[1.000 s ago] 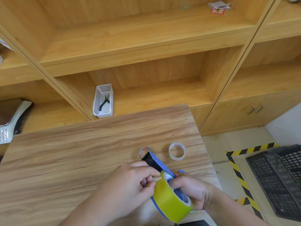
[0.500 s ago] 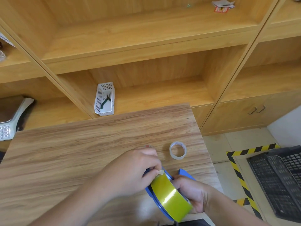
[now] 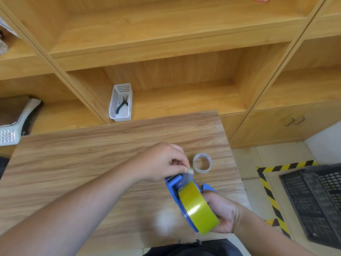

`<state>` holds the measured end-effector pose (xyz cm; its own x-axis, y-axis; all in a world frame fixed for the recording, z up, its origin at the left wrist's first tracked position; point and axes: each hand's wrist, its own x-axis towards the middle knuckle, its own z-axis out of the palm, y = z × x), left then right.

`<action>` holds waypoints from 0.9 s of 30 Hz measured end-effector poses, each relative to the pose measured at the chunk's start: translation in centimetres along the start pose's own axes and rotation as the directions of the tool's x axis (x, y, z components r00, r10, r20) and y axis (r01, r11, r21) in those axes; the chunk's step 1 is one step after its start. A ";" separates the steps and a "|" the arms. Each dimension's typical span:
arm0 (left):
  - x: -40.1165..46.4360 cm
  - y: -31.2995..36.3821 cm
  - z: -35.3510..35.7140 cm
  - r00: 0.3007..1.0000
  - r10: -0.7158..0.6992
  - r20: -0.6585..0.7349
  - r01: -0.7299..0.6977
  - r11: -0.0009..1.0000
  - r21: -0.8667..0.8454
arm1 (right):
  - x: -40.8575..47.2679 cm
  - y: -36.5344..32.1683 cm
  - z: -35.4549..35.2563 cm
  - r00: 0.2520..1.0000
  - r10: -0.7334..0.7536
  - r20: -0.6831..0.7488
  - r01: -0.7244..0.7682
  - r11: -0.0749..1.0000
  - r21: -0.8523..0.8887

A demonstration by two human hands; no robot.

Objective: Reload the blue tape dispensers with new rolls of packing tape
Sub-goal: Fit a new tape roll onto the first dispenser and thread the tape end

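A blue tape dispenser [image 3: 175, 187] with a yellow-green roll of packing tape [image 3: 197, 207] in it is held over the near right part of the wooden table [image 3: 73, 163]. My right hand [image 3: 221, 213] grips the dispenser and roll from the right. My left hand [image 3: 162, 163] pinches the loose tape end [image 3: 189, 172] between thumb and forefinger, with a short clear strip stretched from the roll past the dispenser's front. An empty clear tape core [image 3: 202, 163] lies on the table just beyond the dispenser.
A white perforated basket [image 3: 120, 102] holding green-handled pliers stands on the shelf behind the table. A scale with a keypad [image 3: 11, 130] sits at far left. On the floor to the right lie a black plastic crate [image 3: 313, 204] and yellow-black hazard tape [image 3: 271, 196].
My left hand has drawn the tape end up and away from the roll, across the dispenser's front. The dispenser has tilted slightly; my right hand holds it in the same place.
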<state>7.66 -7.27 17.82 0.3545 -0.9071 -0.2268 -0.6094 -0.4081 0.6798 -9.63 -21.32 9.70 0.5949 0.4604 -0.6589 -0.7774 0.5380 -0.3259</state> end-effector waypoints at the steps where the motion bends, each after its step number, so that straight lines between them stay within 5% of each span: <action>1: 0.0 -0.3 0.1 0.999 -0.012 -0.031 0.011 1.000 -0.024 | 0.1 0.0 -0.1 1.000 -0.013 -0.011 0.013 1.000 0.011; 9: -0.5 -1.2 -0.2 0.963 -0.218 -0.156 0.199 0.972 -0.128 | 0.2 -0.4 -0.2 0.990 -0.133 -0.051 0.136 0.988 0.066; 20: -1.9 -1.2 -5.4 0.917 -0.350 -0.191 0.342 0.937 -0.077 | 0.0 -0.2 -0.6 0.983 -0.181 -0.026 0.174 0.971 -0.162; 27: -2.1 -2.6 -3.8 0.886 -0.463 -0.008 0.435 0.839 -0.328 | -0.2 -0.6 0.4 0.983 -0.180 0.033 0.180 0.916 -0.358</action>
<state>11.21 -3.91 19.23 0.6016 -0.6146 -0.5103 -0.1246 -0.7032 0.7000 -9.19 -21.40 10.27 0.7319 0.3791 -0.5662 -0.6781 0.3230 -0.6602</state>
